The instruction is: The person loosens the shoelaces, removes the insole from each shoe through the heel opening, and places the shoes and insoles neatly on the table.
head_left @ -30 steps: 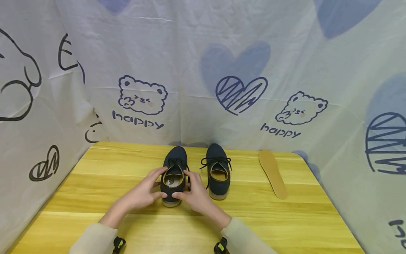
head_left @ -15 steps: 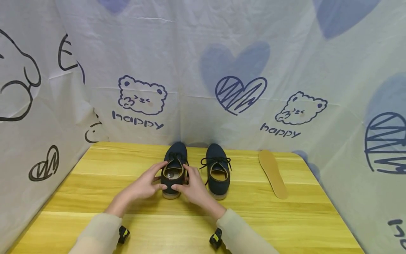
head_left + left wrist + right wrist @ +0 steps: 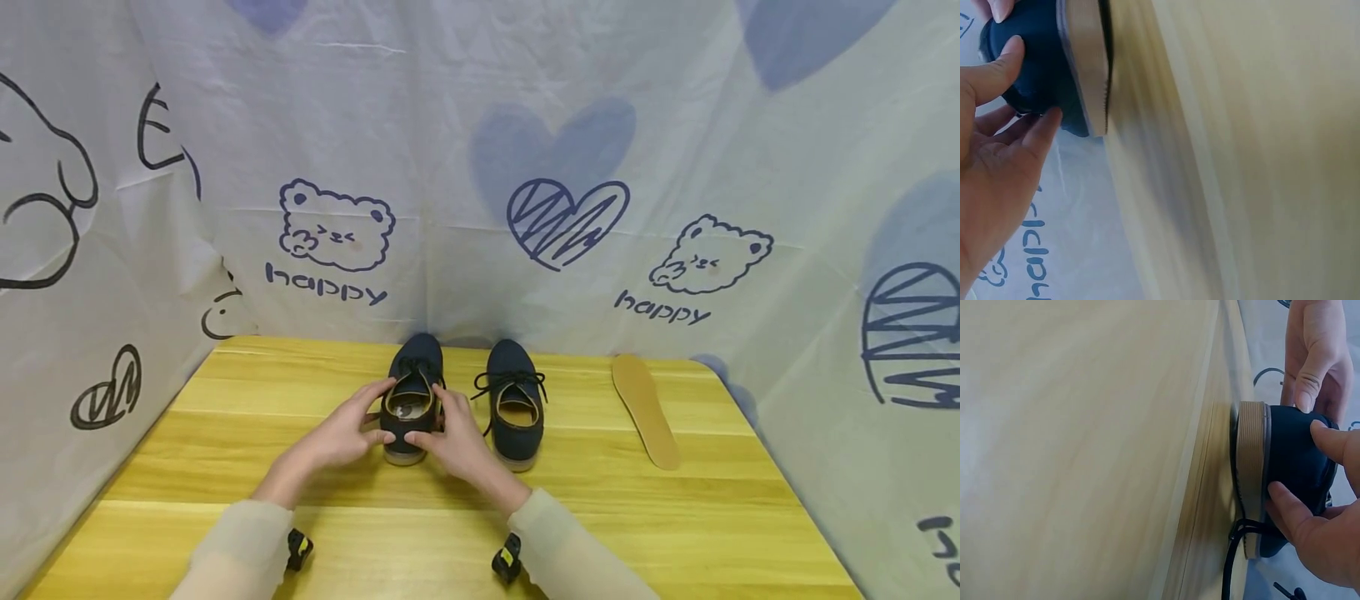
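Note:
Both hands hold a dark navy lace-up shoe (image 3: 414, 380) at its heel half, its toe pointing to the back edge of the table. My left hand (image 3: 345, 432) grips the left side, thumb (image 3: 1012, 52) on the heel. From the right side my right hand (image 3: 456, 433) grips it, its thumb also on the heel. A pale printed insole (image 3: 409, 412) shows inside. In the right wrist view the wood-toned sole (image 3: 1250, 456) faces the tabletop, and a black lace (image 3: 1230, 562) hangs loose. The matching navy shoe (image 3: 516, 417), its laces tied in a bow, stands just right, apart from the hands.
A tan insole (image 3: 645, 412) lies flat at the right of the yellow wood-grain table (image 3: 600, 525). White cloth (image 3: 450, 167) with printed hearts and bears hangs directly behind the table and along both sides.
Both hands have slid the held shoe away from me, so its toe now reaches the table's back edge. The last half second shows only a slight shift. The other shoe and tan insole stayed put.

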A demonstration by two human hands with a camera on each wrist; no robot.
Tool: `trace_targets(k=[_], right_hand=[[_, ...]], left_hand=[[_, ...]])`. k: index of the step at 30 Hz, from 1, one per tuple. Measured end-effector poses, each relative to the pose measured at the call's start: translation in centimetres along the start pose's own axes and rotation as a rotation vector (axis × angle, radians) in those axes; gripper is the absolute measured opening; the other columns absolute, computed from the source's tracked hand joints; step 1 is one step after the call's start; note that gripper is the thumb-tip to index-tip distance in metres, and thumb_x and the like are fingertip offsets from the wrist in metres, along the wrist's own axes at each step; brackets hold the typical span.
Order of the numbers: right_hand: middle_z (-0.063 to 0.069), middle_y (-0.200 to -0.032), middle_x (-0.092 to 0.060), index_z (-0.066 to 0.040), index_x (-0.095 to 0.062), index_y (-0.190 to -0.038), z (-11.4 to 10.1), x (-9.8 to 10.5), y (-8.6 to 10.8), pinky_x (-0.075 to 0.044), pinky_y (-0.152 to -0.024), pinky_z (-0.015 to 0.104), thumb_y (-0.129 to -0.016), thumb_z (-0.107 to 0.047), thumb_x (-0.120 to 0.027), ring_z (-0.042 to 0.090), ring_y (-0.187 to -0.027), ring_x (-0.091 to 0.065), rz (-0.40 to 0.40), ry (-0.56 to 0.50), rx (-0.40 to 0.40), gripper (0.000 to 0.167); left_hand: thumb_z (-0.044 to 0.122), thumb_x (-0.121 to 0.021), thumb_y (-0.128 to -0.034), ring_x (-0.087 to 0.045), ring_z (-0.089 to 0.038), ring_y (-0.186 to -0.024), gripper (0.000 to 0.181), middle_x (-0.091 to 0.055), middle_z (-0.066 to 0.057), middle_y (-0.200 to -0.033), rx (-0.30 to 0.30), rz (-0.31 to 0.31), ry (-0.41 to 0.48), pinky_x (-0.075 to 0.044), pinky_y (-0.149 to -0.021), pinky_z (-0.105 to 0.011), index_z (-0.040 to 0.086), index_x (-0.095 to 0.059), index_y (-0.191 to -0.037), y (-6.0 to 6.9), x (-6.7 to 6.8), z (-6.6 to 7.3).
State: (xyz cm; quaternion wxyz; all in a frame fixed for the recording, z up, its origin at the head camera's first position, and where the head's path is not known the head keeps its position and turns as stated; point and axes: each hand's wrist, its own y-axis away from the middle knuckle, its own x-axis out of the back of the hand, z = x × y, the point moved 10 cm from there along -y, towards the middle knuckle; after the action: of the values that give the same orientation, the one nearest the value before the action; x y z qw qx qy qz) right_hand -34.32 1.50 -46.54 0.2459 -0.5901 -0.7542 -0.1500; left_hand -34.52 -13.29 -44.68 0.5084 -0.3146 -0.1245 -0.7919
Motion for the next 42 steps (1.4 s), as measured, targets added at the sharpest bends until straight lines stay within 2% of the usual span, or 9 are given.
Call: trace_targets(k=[3, 9, 16, 21, 24, 27, 30, 34, 42], right_hand=[[0.020, -0.155, -0.036, -0.005, -0.031, -0.162, 0.0, 0.0, 0.1, -0.058, -0.091, 0.033, -0.095, -0.027, -0.079, 0.030, -0.120, -0.058, -0.003, -0.040, -0.005, 0.085], [0.017, -0.156, -0.040, -0.005, -0.039, -0.159, -0.7, 1.2, 1.3, -0.057, -0.098, 0.043, -0.099, -0.027, -0.073, 0.035, -0.128, -0.058, 0.003, -0.123, 0.028, 0.072], [0.014, -0.151, -0.047, -0.009, -0.046, -0.155, -2.7, 4.3, 3.3, -0.053, -0.104, 0.047, -0.101, -0.018, -0.069, 0.038, -0.131, -0.055, 0.065, -0.210, 0.154, 0.059], [0.011, -0.149, -0.049, -0.010, -0.050, -0.152, -3.9, 7.4, 4.8, -0.053, -0.104, 0.044, -0.099, -0.008, -0.070, 0.031, -0.129, -0.057, 0.194, -0.161, 0.274, 0.057], [0.014, -0.149, -0.051, -0.006, -0.052, -0.149, -4.2, 9.3, 5.7, -0.052, -0.104, 0.047, -0.097, -0.005, -0.071, 0.033, -0.129, -0.057, 0.302, -0.073, 0.354, 0.056], [0.015, -0.150, -0.050, -0.006, -0.052, -0.149, -4.0, 10.8, 6.4, -0.048, -0.108, 0.053, -0.097, -0.008, -0.071, 0.034, -0.134, -0.053, 0.382, 0.020, 0.384, 0.055], [0.015, -0.153, -0.047, -0.008, -0.050, -0.151, -3.1, 11.7, 6.6, -0.042, -0.112, 0.057, -0.098, -0.014, -0.070, 0.034, -0.141, -0.047, 0.412, 0.086, 0.359, 0.057], [0.015, -0.158, -0.040, -0.006, -0.045, -0.154, -1.2, 12.2, 6.5, -0.037, -0.116, 0.059, -0.098, -0.017, -0.070, 0.037, -0.146, -0.039, 0.399, 0.127, 0.274, 0.063], [0.024, -0.163, -0.030, 0.000, -0.038, -0.157, 2.2, 12.1, 5.8, -0.036, -0.114, 0.065, -0.095, -0.021, -0.075, 0.046, -0.148, -0.031, 0.325, 0.189, 0.127, 0.075]], left_hand=[[-0.001, -0.072, -0.0945, -0.039, -0.052, -0.143, 0.076, -0.031, -0.033, -0.160, -0.005, 0.024, -0.039, -0.044, -0.110, -0.056, -0.008, -0.030, -0.158, 0.1, 0.1, 0.1], [0.007, -0.077, -0.0934, -0.052, -0.049, -0.132, 0.071, -0.043, -0.029, -0.153, 0.020, 0.089, -0.120, -0.046, -0.107, -0.060, -0.007, -0.040, -0.153, 0.4, 0.5, -0.1], [0.005, -0.080, -0.0903, -0.059, -0.041, -0.120, 0.068, -0.049, -0.027, -0.145, 0.014, 0.172, -0.185, -0.052, -0.099, -0.056, -0.006, -0.046, -0.149, 1.1, 1.0, 1.2], [0.006, -0.080, -0.0901, -0.057, -0.039, -0.121, 0.066, -0.050, -0.024, -0.142, 0.014, 0.223, -0.205, -0.052, -0.099, -0.055, -0.005, -0.048, -0.147, 1.6, 1.0, 2.0], [0.011, -0.078, -0.0928, -0.053, -0.040, -0.128, 0.064, -0.049, -0.022, -0.144, 0.022, 0.240, -0.198, -0.048, -0.105, -0.057, -0.004, -0.049, -0.147, 1.7, 0.8, 2.3], [0.014, -0.077, -0.0942, -0.045, -0.042, -0.136, 0.062, -0.047, -0.023, -0.146, 0.018, 0.267, -0.189, -0.042, -0.111, -0.060, -0.002, -0.049, -0.147, 1.7, 0.6, 2.8], [0.014, -0.077, -0.0943, -0.039, -0.044, -0.141, 0.065, -0.044, -0.023, -0.150, 0.005, 0.295, -0.189, -0.038, -0.113, -0.062, -0.001, -0.047, -0.150, 1.5, 0.4, 3.3], [0.013, -0.076, -0.0947, -0.032, -0.046, -0.146, 0.073, -0.038, -0.024, -0.158, -0.024, 0.321, -0.176, -0.034, -0.116, -0.063, 0.000, -0.039, -0.156, 1.1, 0.1, 4.0], [0.014, -0.074, -0.0971, -0.026, -0.046, -0.151, 0.077, -0.028, -0.022, -0.166, -0.070, 0.295, -0.187, -0.031, -0.118, -0.063, -0.002, -0.032, -0.160, -0.1, -1.2, 5.3]])
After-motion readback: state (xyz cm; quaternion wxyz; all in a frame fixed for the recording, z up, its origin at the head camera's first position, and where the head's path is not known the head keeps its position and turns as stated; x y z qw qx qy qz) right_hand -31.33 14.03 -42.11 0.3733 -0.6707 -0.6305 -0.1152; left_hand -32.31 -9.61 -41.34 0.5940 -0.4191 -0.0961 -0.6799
